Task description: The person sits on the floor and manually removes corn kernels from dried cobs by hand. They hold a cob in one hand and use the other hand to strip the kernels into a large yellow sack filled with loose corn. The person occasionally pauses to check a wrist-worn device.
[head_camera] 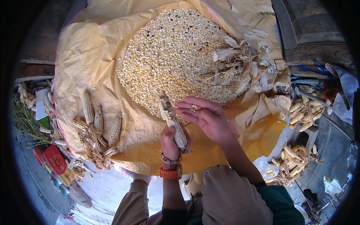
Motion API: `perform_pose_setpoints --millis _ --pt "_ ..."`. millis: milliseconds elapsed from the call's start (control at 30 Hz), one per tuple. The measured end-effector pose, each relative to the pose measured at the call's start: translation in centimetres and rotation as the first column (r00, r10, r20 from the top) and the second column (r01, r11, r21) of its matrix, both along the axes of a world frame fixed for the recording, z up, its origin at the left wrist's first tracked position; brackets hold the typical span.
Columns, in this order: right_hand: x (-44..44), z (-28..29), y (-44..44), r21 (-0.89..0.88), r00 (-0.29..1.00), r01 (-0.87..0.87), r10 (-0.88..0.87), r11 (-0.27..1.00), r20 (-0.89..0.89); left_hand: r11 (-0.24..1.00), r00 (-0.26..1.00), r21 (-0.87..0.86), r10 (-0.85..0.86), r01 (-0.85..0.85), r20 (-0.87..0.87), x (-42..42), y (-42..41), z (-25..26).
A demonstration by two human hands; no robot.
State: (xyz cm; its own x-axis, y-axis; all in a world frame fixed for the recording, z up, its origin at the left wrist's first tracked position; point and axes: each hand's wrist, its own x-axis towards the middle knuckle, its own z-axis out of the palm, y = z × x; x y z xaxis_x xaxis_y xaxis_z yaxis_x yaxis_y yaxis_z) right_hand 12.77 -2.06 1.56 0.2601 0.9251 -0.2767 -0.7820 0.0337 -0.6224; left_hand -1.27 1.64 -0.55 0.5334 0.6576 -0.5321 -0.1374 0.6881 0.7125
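My left hand [170, 144], with an orange-strapped watch [170, 172] and a bracelet at the wrist, grips a maize cob [180, 137]. Its lower part is stripped bare, while pale kernels and a dark patch show towards the upper tip. Just right of the cob is my right hand [209, 119], fingers extended and apart. A few loose maize kernels [194, 107] rest on those fingers. Beyond both hands a wide heap of shelled kernels [171, 56], mostly cream and yellow with some dark ones, lies on a yellow woven plastic sack [81, 56].
Several unshelled cobs [98, 121] lie on the sack at left. Dry husks [233, 62] cover the heap's right side. Bunches of cobs [292, 163] rest to the right, below a metal bar [317, 99]. A red box [55, 159] and green stalks [28, 121] are at left.
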Motion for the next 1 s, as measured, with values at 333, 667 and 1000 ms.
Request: perform_pose_setpoints --millis 333,667,1000 --pt "-0.05 -0.03 -0.04 -0.014 0.994 -0.022 0.023 1.000 0.103 1.000 1.000 0.006 -0.004 0.004 -0.002 -0.13 -0.03 -0.28" --pt "0.01 -0.09 -0.12 0.008 0.980 -0.028 0.025 1.000 0.197 1.000 1.000 -0.017 -0.012 0.012 -0.001 -0.20 -0.10 -0.50" --pt "0.01 -0.04 -0.08 -0.005 1.000 0.006 -0.006 1.000 0.002 1.000 1.000 -0.012 0.010 -0.010 -0.008 -0.02 -0.07 -0.27"
